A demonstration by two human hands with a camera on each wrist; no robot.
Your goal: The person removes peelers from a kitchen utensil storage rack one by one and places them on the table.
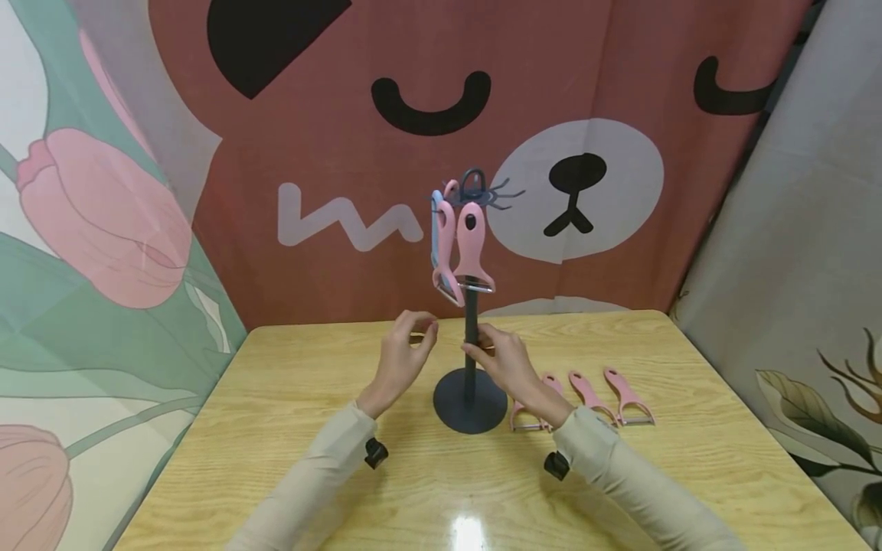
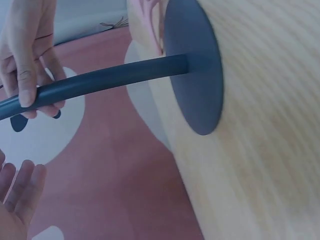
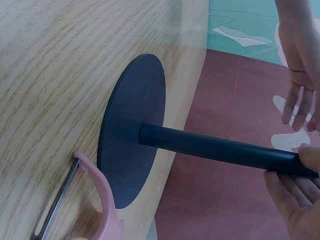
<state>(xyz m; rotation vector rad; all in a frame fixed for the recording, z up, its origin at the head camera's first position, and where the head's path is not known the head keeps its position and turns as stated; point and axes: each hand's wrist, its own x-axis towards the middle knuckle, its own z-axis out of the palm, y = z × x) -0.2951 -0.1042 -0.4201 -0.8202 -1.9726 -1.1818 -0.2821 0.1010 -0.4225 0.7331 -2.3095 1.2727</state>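
Note:
A dark stand (image 1: 472, 321) rises from a round base (image 1: 455, 419), with hooks at its top. My right hand (image 1: 506, 356) grips the pole partway up, thumb on one side and fingers on the other, as the right wrist view also shows. To the left of the pole, my left hand (image 1: 405, 348) is in the air with fingers loosely bent and nothing in them. Pink peelers, such as the front one (image 1: 472, 241) and another beside it (image 1: 445, 249), hang from the hooks with a light blue peeler (image 1: 436, 229) partly hidden behind.
Several pink peelers lie on the wooden table (image 1: 310, 398) right of the base, among them one at the far right (image 1: 625, 394); my right forearm partly covers others. Bare hooks (image 1: 506, 195) stick out at the top right. A bear-print curtain (image 1: 310, 153) hangs behind the table.

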